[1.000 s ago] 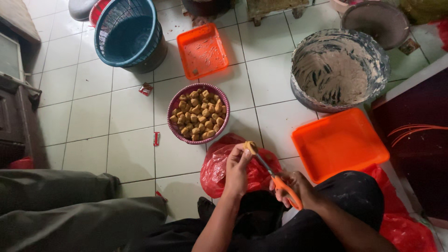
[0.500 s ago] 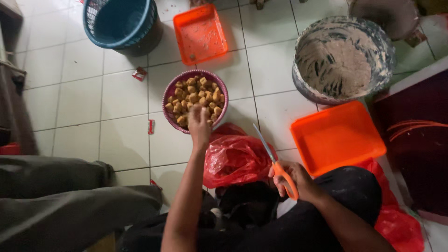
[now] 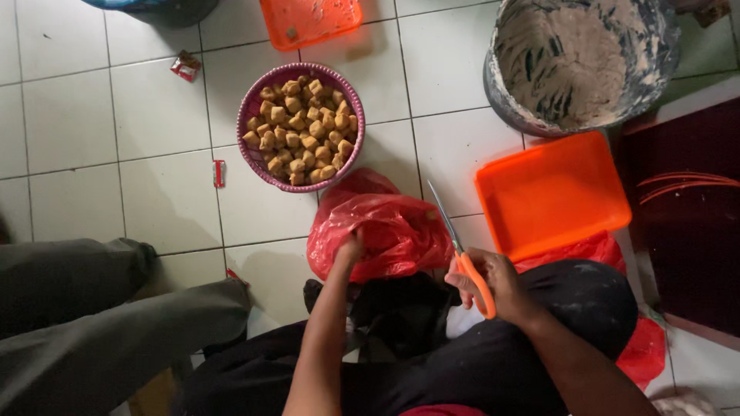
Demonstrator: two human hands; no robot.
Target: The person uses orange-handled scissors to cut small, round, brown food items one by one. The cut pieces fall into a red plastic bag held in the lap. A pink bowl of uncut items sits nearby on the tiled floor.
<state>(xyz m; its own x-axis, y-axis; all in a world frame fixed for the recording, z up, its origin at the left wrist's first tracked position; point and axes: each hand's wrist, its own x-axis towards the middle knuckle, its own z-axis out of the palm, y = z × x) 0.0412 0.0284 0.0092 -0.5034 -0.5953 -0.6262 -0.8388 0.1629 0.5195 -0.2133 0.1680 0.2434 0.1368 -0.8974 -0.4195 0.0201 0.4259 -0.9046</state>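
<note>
Fingers of the left hand (image 3: 351, 248) are pressed into the red plastic bag (image 3: 381, 227) on the floor, their tips hidden in its folds, so the grip cannot be judged. Orange-handled scissors (image 3: 462, 258) are gripped by the right hand (image 3: 493, 281), blades pointed up. A basket of brown cubes (image 3: 301, 127) is set just beyond.

Purple basket of fried tofu cubes (image 3: 301, 127), floury grey bucket (image 3: 580, 62), empty orange tray (image 3: 552, 192), white tiled floor (image 3: 108, 139)
</note>
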